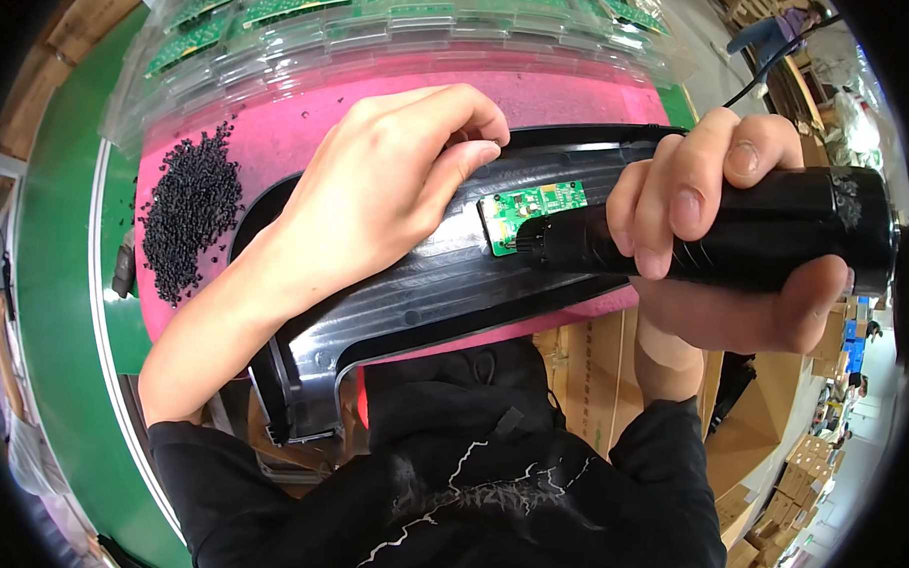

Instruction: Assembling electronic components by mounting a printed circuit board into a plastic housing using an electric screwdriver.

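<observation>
My right hand (708, 203) is wrapped round a black electric screwdriver (807, 221), held nearly level with its nose pointing left. The nose meets the lower left part of a small green circuit board (553, 200); the exact contact of the tip is hard to make out. Under the board lies a long, curved black plastic housing (404, 307). Over the housing's far edge hovers my left hand (399, 167), thumb and fingers pinched together. Whatever that pinch may hold is too small or hidden to name.
Small black screws (187, 215) form a heap left of the housing on a pink mat (311, 104). Clear plastic trays (382, 56) with green boards are stacked behind. A black cable (767, 75) hangs at upper right. Cardboard boxes (591, 389) stand below the table edge.
</observation>
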`<state>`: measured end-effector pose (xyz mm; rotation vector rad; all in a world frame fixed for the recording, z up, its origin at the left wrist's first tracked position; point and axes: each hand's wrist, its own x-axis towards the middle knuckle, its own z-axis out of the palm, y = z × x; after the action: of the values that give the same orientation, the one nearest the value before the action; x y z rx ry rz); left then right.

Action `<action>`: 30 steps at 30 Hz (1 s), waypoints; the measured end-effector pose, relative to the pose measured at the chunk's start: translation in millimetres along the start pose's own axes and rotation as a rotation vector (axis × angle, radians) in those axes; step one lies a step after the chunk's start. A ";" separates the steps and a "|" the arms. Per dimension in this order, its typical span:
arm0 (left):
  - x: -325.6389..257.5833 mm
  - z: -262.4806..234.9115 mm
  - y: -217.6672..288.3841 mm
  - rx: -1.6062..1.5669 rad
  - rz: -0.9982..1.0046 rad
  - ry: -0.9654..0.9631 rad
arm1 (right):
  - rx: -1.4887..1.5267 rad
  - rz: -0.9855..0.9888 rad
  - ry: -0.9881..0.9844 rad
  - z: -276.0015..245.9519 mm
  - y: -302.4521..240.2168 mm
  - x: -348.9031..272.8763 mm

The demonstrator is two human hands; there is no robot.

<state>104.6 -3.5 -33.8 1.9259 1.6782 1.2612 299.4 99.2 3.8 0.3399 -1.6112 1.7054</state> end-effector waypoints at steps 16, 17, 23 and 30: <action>-5.1 4.6 -7.1 0.007 0.084 -0.072 | -0.202 0.155 0.116 29.3 8.3 9.6; -5.5 5.1 -6.5 -0.008 0.069 -0.089 | -0.236 0.170 0.173 31.6 6.0 9.2; -12.3 5.3 -7.3 0.147 0.075 -0.168 | -0.176 0.226 -0.050 20.2 10.9 20.7; -9.7 5.1 -4.2 0.148 0.021 -0.241 | 0.014 0.178 -0.146 3.7 25.9 27.2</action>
<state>106.3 -9.6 -43.7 2.0897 1.6698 0.8905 262.5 106.8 2.9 0.3428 -1.7816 1.8625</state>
